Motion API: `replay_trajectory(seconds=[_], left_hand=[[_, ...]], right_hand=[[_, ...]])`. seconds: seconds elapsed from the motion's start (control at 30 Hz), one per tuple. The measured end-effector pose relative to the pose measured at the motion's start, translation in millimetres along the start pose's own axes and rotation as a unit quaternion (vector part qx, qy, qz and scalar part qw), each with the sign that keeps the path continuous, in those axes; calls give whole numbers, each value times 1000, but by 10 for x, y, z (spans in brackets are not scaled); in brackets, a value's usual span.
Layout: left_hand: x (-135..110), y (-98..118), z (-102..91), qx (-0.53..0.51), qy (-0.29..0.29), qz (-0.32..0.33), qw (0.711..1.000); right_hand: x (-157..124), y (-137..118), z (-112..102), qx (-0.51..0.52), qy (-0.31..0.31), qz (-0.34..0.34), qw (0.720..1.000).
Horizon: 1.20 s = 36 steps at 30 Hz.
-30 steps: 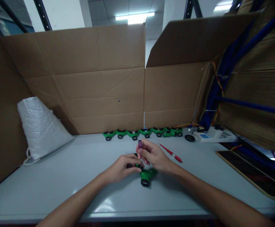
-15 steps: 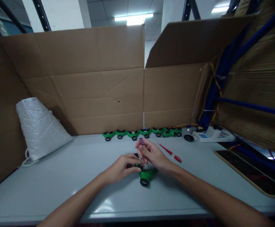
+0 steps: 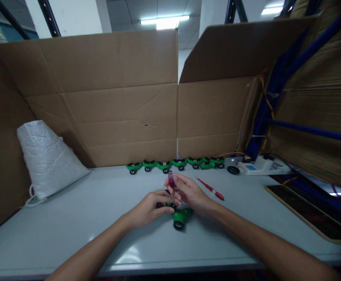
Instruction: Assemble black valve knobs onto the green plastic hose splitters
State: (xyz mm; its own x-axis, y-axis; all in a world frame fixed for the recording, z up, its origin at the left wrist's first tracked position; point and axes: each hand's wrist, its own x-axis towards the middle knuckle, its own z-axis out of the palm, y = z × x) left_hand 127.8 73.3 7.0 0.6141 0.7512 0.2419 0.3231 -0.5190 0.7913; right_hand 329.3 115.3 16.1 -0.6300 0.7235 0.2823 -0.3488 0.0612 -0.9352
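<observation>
A green toy tractor with black wheels rests on the table close in front of me. My left hand is closed around its left end, the fingers covering part of it. In my right hand is a screwdriver with a see-through purple handle, pinched between thumb and fingers. Its shaft points down, and the tip meets the black part of the toy beside my left fingertips. Exactly what the tip touches is too small to make out.
Several green toy tractors stand in a row along the cardboard wall. A red screwdriver lies right of my hand. Farther right are a black ring, a white power strip and a dark flat panel. A white bag stands left.
The purple screwdriver's handle has tilted slightly left and more of it shows, as my right fingers shifted on it. My left hand and the toy tractor stay nearly in place.
</observation>
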Motion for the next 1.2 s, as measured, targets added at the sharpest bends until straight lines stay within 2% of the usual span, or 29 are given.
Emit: replay_trajectory(seconds=[0.17, 0.73, 0.97, 1.2], left_hand=[[0, 10, 11, -16, 11, 2, 1000], [10, 42, -15, -5, 2, -4, 1000], [-15, -29, 27, 22, 27, -52, 998], [-23, -44, 47, 17, 40, -66, 997]], right_hand=[[13, 39, -8, 1, 18, -14, 1000], [22, 9, -24, -22, -15, -7, 1000], [16, -7, -14, -42, -11, 2, 999], [40, -18, -27, -45, -6, -13, 999]])
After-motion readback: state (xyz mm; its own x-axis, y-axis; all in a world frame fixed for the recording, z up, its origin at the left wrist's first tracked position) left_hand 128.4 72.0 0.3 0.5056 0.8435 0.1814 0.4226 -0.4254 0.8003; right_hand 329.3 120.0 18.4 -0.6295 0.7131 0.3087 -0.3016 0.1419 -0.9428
